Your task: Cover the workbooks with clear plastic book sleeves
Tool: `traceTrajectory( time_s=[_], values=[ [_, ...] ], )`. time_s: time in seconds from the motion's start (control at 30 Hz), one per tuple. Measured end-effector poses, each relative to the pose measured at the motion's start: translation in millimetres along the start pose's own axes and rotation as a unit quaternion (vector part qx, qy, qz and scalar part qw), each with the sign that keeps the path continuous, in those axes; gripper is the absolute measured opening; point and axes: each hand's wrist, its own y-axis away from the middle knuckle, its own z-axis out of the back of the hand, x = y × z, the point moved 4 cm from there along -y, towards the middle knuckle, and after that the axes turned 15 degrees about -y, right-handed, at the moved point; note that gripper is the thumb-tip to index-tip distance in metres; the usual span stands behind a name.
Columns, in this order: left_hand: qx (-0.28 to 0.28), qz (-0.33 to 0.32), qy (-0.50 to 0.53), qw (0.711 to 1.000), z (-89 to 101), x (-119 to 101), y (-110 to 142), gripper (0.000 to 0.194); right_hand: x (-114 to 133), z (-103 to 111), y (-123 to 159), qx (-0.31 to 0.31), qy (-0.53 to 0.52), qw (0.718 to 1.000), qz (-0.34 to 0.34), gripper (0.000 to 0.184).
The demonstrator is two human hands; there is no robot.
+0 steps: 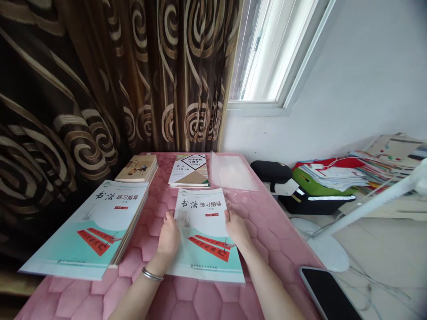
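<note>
A calligraphy workbook [207, 231] with a white and teal cover and red banners lies in front of me, its cover facing up. My left hand [169, 234], with a silver bangle at the wrist, is closed on its left edge. On the opposite edge, the thumb and fingers of my right hand [237, 227] grip the same workbook. To the left, a matching workbook [96, 218] tops a stack of books. Just beyond the held one sits a small pile of books with a Chinese-language exercise book [189, 170] on top. Clear plastic sheets [231, 171] lie beside that pile.
Pink quilted cloth [196, 300] covers the table. Tan-covered books [136, 168] are stacked at the back left, near patterned curtains [187, 80]. A phone [328, 293] lies at the right edge. Beyond are a white lamp [363, 206], a black case [271, 171] and piled papers [330, 175].
</note>
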Motion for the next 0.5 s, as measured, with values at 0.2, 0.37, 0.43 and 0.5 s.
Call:
traceTrajectory(
  time_s=[0.2,0.37,0.43,0.5],
  values=[
    [-0.007,-0.029,-0.25,0.968,7.8,-16,16,0.048,9,-2,8,0.015,0.047,0.999,-0.001,0.037],
    [0.047,-0.15,-0.202,0.967,-21.3,-91,40,0.057,10,-3,9,0.016,0.062,0.998,-0.001,0.038],
    [0.068,-0.183,-0.155,0.969,-38.0,-115,48,0.055,10,-3,10,0.014,0.067,0.998,-0.002,0.039],
    [0.047,-0.197,-0.128,0.971,-46.8,-120,53,0.057,9,-3,11,0.011,0.072,0.997,-0.003,0.039]
  ],
)
